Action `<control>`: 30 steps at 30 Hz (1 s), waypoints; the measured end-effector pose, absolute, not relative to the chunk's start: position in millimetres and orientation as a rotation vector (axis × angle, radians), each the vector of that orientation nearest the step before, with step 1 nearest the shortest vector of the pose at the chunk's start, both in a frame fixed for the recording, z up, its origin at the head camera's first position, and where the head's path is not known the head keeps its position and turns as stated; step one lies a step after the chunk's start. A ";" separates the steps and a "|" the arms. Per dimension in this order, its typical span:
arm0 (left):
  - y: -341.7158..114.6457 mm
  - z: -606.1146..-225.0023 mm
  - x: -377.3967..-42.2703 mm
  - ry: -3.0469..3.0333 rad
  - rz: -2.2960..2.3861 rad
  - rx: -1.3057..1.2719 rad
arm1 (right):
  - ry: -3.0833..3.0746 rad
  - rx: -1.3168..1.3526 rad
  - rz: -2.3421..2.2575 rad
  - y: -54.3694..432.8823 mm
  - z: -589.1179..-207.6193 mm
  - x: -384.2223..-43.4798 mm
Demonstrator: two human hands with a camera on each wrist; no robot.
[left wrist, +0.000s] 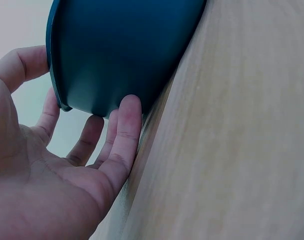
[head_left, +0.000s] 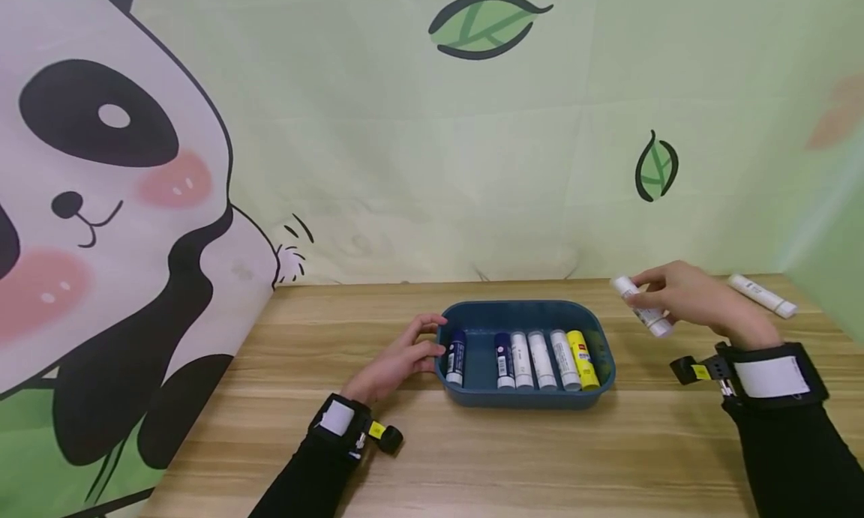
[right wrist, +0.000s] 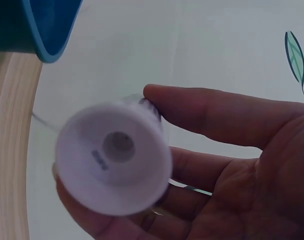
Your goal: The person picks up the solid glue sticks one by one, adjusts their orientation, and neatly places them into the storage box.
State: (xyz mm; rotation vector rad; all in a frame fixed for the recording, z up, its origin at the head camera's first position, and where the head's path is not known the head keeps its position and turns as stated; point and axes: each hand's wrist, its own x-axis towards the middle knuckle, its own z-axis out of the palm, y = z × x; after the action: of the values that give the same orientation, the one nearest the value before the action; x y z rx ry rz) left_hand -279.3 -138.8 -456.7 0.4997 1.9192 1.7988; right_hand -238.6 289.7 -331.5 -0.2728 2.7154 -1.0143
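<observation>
A dark blue plastic bin (head_left: pixel 526 400) sits on the table with glue sticks inside. My left hand (head_left: pixel 394 360) touches its left end; the left wrist view shows loosely spread fingers (left wrist: pixel 128 117) against the outer wall. My right hand (head_left: pixel 698 297) pinches a white glue stick (head_left: pixel 641 306) between thumb and fingers, above the table to the right of the bin. The right wrist view looks at the round white end of this glue stick (right wrist: pixel 114 185). Inside the bin, a navy glue stick (head_left: pixel 456 357) stands apart at the left; another navy one, several white ones and a yellow one (head_left: pixel 583 359) line up rightward.
Another white glue stick (head_left: pixel 763 295) lies on the wooden table (head_left: pixel 540 465) at the back right, beyond my right wrist. A cloth backdrop (head_left: pixel 378 166) with a panda and leaves rises behind the table, and a green side panel closes the right.
</observation>
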 end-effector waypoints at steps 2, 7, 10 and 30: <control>-139.4 -455.6 -280.0 1.928 1.798 0.497 | 2.702 -0.282 -1.029 286.5 -330.8 -239.3; -140.6 -456.1 -280.9 1.937 1.797 0.497 | 2.649 -0.255 -1.113 277.8 -330.3 -239.4; -140.8 -458.3 -281.2 1.939 1.790 0.502 | 2.626 -0.253 -1.170 272.3 -332.0 -239.8; -138.5 -459.1 -279.6 1.940 1.799 0.492 | 2.494 -0.324 -1.206 204.4 -333.0 -269.3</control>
State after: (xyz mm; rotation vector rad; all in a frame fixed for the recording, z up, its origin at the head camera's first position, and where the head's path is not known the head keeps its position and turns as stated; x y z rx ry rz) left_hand -279.6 -138.5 -459.1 0.4916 1.9399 1.7993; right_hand -269.3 204.4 -333.0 -0.3244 2.4943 -1.2062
